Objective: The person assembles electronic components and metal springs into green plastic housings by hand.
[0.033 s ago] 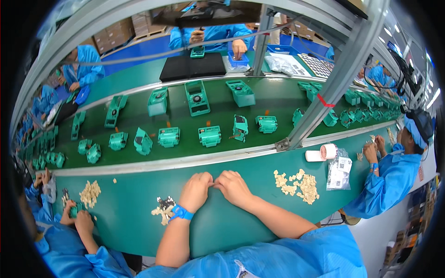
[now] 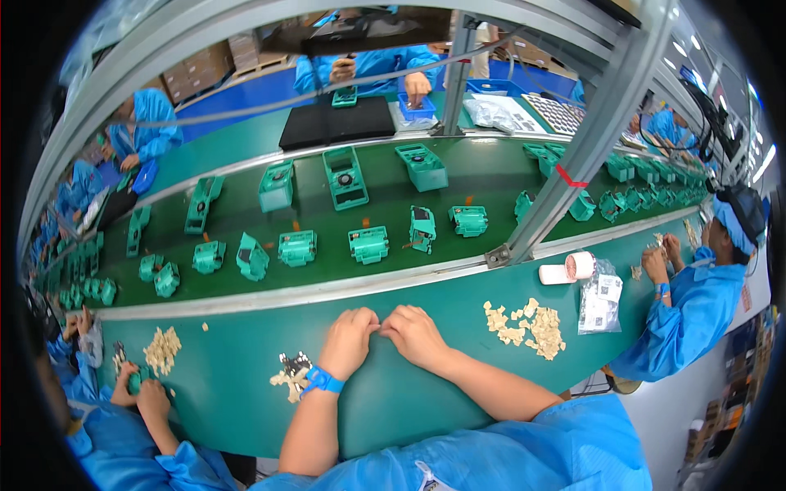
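My left hand [image 2: 348, 342] and my right hand [image 2: 416, 337] meet fingertip to fingertip above the green worktable [image 2: 393, 417]. Fingers on both are pinched together; whatever is between them is too small or hidden to make out. A blue band [image 2: 322, 380] circles my left wrist. Close beside that wrist lies a small heap of black and beige pieces [image 2: 291, 376], partly covered by my arm. To the right of my right hand, flat beige pieces [image 2: 542, 329] are spread in a loose pile.
Beyond the table edge runs a green conveyor [image 2: 327, 225] carrying teal plastic housings [image 2: 369, 244]. A metal post [image 2: 557, 184] slants up on the right. Pink containers [image 2: 580, 265] and a transparent bag [image 2: 599, 303] stand right. Co-workers sit either side; another beige pile [image 2: 162, 350] lies left.
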Motion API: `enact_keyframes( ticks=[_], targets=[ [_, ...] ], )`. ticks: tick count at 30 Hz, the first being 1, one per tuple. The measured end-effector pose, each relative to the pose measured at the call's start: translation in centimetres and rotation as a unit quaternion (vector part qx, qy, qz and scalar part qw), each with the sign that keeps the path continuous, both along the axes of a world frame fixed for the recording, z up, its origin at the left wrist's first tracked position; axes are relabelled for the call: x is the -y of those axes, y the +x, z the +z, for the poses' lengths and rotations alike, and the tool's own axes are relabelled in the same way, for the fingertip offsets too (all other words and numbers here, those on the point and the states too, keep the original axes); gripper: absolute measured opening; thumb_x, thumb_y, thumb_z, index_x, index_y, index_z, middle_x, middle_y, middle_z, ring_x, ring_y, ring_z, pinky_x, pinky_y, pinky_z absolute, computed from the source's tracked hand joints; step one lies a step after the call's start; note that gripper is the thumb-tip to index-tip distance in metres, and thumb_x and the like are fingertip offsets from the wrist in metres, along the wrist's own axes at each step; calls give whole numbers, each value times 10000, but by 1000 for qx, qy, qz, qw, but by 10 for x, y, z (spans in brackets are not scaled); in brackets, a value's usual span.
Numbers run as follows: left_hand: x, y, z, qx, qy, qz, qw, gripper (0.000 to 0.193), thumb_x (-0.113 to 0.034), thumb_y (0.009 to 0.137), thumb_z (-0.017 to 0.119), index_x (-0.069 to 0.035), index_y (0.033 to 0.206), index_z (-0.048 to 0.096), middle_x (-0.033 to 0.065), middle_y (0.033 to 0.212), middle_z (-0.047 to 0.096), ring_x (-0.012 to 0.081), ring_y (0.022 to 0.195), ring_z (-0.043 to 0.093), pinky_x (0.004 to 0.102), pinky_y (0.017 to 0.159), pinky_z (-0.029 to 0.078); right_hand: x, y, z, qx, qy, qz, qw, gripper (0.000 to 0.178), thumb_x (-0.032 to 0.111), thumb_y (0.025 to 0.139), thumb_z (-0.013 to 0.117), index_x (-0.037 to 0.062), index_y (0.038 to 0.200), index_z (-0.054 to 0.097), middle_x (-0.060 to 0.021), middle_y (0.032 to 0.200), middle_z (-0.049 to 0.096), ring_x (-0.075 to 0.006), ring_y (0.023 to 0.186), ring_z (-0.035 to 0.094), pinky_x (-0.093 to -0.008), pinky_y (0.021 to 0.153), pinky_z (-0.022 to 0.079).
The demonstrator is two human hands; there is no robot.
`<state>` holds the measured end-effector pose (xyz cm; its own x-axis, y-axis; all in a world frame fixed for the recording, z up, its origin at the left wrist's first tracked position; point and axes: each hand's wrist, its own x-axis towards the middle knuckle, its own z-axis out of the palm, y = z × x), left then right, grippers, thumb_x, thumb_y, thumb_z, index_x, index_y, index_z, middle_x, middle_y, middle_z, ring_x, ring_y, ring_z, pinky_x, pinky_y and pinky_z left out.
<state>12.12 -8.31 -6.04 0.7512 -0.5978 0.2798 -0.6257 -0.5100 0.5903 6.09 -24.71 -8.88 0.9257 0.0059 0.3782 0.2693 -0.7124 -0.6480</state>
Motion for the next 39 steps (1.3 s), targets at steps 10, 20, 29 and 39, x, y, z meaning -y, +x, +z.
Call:
enact_keyframes(
  ticks=[10,20,29,39],
  targets=[
    [27,-33,-9,-424,-309,45,850,140,-105,932,623,30,897,638,81,838,678,133,741,638,275,688,539,15,-34,9,-164,410,-1,897,235,28,800,722,15,1015,627,-46,871,667,-106,783,625,-264,735,534],
    [35,-68,16,-347,-105,-19,932,135,-52,906,646,53,988,627,73,870,683,109,742,627,246,683,526,45,-71,42,-200,361,-32,910,138,140,843,719,33,923,685,-50,839,691,-114,768,635,-290,707,532],
    [49,-87,12,-359,-133,13,924,99,-45,923,614,44,968,615,85,904,669,110,759,627,256,688,527,46,-96,38,29,179,-107,977,131,94,813,703,43,927,661,-51,852,646,-166,742,621,-303,670,497],
    [65,-96,36,-115,-27,-78,990,69,5,867,595,31,930,603,175,865,625,363,770,622,409,663,513,55,-111,29,151,-88,-63,983,194,89,727,746,34,903,684,-58,861,626,-199,724,593,-318,641,464]
  ],
)
